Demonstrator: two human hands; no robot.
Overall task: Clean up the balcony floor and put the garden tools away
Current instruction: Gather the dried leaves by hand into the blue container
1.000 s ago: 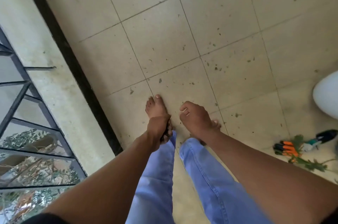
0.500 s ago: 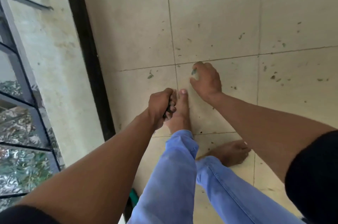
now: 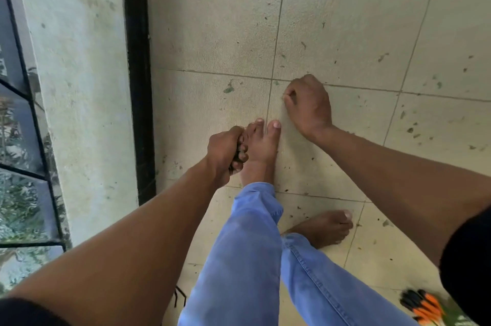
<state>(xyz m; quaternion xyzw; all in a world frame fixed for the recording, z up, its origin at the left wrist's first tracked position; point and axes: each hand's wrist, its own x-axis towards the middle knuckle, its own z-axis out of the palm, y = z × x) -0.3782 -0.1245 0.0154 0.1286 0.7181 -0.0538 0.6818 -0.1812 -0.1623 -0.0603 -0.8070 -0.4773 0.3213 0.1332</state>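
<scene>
Head view is showing me the right hand (image 3: 309, 106) pinching at the floor (image 3: 212, 33) by a tile joint among leaf scraps (image 3: 228, 89), the left hand (image 3: 225, 153) curling into a fist on something dark, and orange-black tools (image 3: 422, 308) lying well behind both.

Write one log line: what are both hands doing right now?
left hand: fist closed on dark bits | right hand: pinching debris off beige tiled floor | orange-and-black garden tool: on floor
</scene>
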